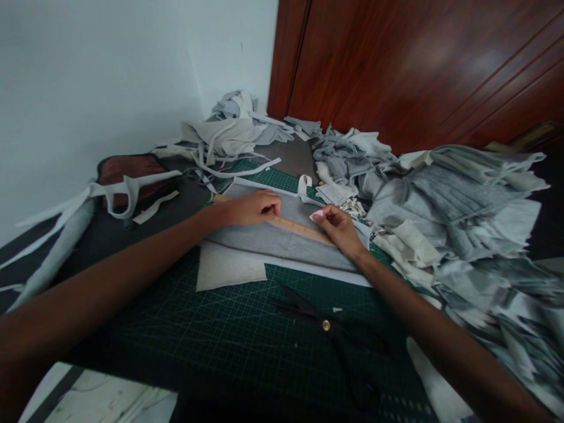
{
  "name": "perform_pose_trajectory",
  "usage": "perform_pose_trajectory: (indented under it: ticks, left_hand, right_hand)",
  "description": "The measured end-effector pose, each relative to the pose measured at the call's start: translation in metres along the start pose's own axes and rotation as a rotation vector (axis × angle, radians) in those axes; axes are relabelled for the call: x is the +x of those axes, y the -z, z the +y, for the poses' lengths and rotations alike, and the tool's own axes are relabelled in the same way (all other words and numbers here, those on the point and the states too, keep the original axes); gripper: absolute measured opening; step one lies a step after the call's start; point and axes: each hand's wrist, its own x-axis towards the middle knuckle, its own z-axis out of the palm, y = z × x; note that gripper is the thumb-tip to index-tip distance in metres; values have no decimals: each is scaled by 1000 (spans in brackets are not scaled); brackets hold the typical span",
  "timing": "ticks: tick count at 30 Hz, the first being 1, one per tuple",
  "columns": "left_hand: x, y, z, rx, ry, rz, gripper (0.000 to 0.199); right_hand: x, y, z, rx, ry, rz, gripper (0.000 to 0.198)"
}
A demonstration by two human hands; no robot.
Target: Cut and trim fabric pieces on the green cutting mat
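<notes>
Grey fabric (288,238) lies spread over white material on the green cutting mat (220,320). Across the fabric runs a wooden ruler (299,228). My left hand (255,207) is closed, its curled fingers pressed down on the ruler. Between thumb and fingers my right hand (341,228) pinches a small pink piece of tailor's chalk (316,216), just above the fabric and near the ruler's right end. Black-handled scissors (326,325) with a brass pivot rest on the mat closer to me, blades apart and pointing left.
Heaps of grey and white fabric scraps (409,202) cover the right side, with another pile (229,132) at the back. A brown pouch (127,170) and pale strips lie at left. A beige piece (229,270) sits by the fabric's front edge. Behind stands a wooden door (418,70).
</notes>
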Motion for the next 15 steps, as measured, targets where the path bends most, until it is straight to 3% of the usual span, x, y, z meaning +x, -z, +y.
perform_pose_trajectory:
  ticks: [3, 8, 15]
  left_hand:
    - [-5, 13, -14, -33, -19, -52, 18]
    - [-18, 33, -38, -13, 7, -9, 17]
    - [-22, 34, -41, 16, -9, 72, 17]
  right_hand:
    - [-1, 1, 2, -10, -2, 9, 49]
    - [-2, -1, 5, -19, 16, 10, 49]
    - [0, 1, 2, -33, 16, -42, 42]
